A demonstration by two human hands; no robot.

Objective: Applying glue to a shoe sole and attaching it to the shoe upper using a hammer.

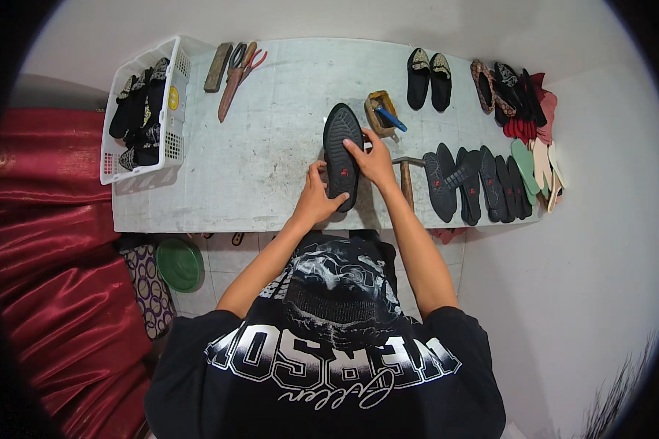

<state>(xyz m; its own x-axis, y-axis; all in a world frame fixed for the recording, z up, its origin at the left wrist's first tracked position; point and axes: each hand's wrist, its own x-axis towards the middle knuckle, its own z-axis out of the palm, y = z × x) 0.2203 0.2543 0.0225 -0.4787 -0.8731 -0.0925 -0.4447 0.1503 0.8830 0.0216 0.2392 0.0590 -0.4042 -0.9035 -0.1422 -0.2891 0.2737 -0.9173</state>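
Between my hands, a black shoe [342, 146] is held above the table with its ridged sole turned up and a small red mark near the heel. My left hand [318, 197] grips the heel end, thumb on the sole and fingers along the left side. Higher up, my right hand [372, 157] holds the right side, its thumb pressed on the sole. The shoe's upper is mostly hidden beneath. Just beyond the right hand sits a small yellowish container [378, 102] with a blue-handled tool [390, 115] across it. A hammer [407, 179] lies right of that hand.
Several black soles [441, 183] lie at the table's right, beside green and cream sole pieces [523, 167]. Finished-looking black shoes [418, 80] stand at the back right. A white basket [177, 121] of shoes is at left, near pliers [252, 62], a knife [231, 95] and a block [218, 67].
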